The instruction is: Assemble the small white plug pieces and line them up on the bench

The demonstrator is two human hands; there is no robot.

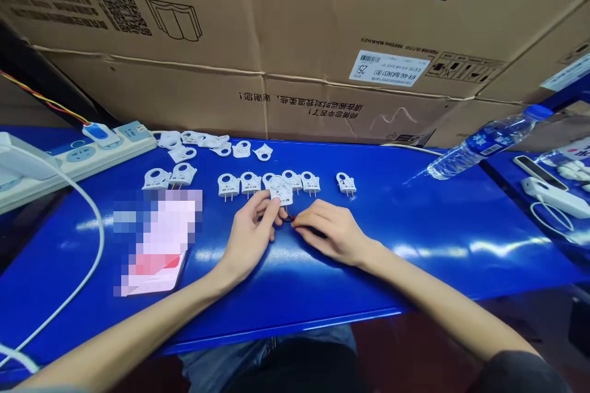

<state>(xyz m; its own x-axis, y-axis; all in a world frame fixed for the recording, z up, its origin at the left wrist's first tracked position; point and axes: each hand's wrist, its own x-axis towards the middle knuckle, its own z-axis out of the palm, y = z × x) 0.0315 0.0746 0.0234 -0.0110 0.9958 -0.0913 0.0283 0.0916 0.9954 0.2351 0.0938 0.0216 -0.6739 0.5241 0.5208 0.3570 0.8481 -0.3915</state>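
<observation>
My left hand (251, 230) pinches a small white plug part (281, 190) between thumb and fingers, just above the blue table (415, 239). My right hand (329, 230) rests on the table beside it, its fingertips closed on a tiny red and black piece (290, 218) under the plug part. Behind the hands stands a row of several white plug parts with metal pins (251, 184). One more plug part (345, 183) lies apart to the right.
More white plug shells (203, 141) lie at the back left near a power strip (87, 150) with a white cable (92, 227). A phone (157, 245) lies left of my hands. A water bottle (488, 141) lies right. Cardboard boxes (295, 31) wall the back.
</observation>
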